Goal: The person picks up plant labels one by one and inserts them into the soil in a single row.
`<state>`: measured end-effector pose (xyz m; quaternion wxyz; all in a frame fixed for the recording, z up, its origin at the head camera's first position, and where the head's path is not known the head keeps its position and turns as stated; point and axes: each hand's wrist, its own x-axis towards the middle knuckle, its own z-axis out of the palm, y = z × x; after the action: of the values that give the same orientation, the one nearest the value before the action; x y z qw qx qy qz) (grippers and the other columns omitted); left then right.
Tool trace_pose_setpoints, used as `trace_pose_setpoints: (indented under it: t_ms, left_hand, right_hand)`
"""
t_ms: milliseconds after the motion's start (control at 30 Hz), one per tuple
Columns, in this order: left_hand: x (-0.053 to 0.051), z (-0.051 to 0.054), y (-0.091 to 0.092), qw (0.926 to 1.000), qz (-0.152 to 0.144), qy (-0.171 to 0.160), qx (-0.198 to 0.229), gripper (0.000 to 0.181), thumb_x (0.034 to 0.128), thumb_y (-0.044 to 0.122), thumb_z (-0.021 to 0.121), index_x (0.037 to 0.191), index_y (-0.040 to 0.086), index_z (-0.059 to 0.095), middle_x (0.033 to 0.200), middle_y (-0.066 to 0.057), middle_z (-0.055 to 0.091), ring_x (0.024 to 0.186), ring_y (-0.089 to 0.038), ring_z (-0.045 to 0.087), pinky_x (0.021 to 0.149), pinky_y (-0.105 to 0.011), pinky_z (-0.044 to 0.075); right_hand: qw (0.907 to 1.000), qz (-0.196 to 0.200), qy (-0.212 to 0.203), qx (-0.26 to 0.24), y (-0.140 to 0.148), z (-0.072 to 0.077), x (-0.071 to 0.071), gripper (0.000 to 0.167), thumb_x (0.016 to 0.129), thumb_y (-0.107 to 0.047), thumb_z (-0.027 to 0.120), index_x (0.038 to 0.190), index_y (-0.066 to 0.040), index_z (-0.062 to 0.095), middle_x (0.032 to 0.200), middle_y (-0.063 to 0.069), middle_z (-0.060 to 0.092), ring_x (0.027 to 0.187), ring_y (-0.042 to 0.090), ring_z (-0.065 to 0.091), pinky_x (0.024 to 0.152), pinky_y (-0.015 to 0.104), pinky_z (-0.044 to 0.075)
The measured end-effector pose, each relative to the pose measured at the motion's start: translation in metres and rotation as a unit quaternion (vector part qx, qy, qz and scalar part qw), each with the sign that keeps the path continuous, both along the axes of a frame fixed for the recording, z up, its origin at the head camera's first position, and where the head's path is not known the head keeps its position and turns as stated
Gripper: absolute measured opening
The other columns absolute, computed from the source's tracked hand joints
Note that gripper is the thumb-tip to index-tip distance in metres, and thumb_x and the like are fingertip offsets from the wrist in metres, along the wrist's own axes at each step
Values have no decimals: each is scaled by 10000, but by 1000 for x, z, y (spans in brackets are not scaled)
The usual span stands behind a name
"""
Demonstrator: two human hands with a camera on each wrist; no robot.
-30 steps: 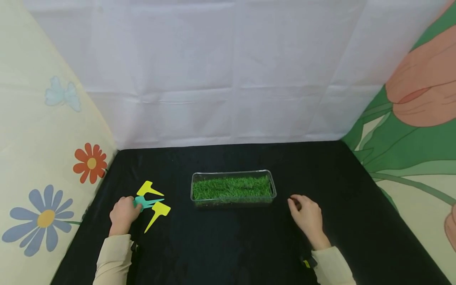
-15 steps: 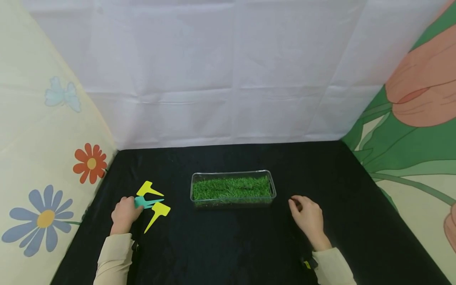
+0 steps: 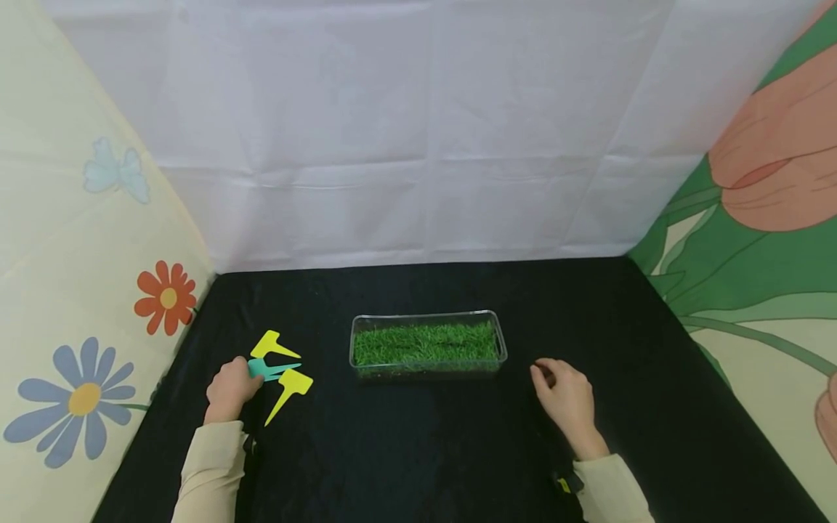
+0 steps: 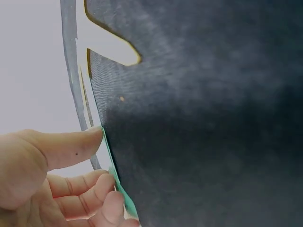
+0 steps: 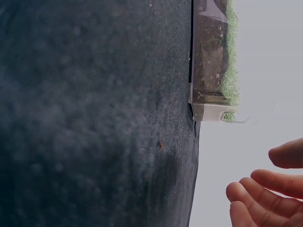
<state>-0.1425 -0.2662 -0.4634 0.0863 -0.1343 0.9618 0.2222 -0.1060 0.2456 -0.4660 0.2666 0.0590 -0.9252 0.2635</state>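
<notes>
My left hand (image 3: 229,388) is at the left of the table, pinching the broad head of a teal T-shaped plant label (image 3: 261,369) between thumb and fingers. Two thin teal points show, so a second teal label may lie under the first. The left wrist view shows the thumb (image 4: 78,147) and curled fingers at the edge of the teal label (image 4: 124,196). A yellow plant label (image 3: 267,345) lies just behind it and another yellow plant label (image 3: 293,385) just in front. My right hand (image 3: 567,399) rests on the right side, fingers loosely curled, holding nothing.
A clear plastic tray (image 3: 428,372) of soil and green grass (image 3: 425,345) stands mid-table, left of my right hand. Black cloth (image 3: 418,450) covers the table. A white sheet (image 3: 418,145) hangs behind, with flower-printed cloth at both sides.
My left hand has shifted very slightly right and away from me at the teal label. The right hand, the yellow labels and the tray stay where they were.
</notes>
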Motion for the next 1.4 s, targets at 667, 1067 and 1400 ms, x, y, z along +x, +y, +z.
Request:
trace_pose_setpoints:
  t_ms: [667, 1067, 1400]
  left_hand:
    - [-10, 4, -3, 9996, -8, -100, 261, 391, 776, 94, 626, 1063, -99, 443, 800, -177, 477, 676, -295, 458, 576, -372, 354]
    - [-9, 7, -4, 9997, 7, 12, 237, 385, 734, 76, 645, 1032, -115, 495, 787, -178, 505, 660, -289, 471, 565, -367, 382]
    - [-10, 11, -3, 9980, 100, 620, 8, 126, 825, 44, 538, 830, -76, 576, 722, -167, 543, 572, -251, 481, 481, -330, 382]
  right_hand:
    - [10000, -86, 23, 11, 2, 0, 2, 87, 774, -35, 667, 827, 33, 663, 681, 99, 595, 535, 185, 538, 495, 379, 422]
    - [9999, -100, -25, 10, 3, 0, 3, 82, 776, -36, 667, 825, 30, 664, 680, 98, 597, 533, 178, 538, 492, 370, 421]
    - [10000, -91, -13, 14, 3, -1, 4, 82, 779, -37, 665, 830, 27, 669, 670, 87, 590, 529, 179, 533, 488, 370, 422]
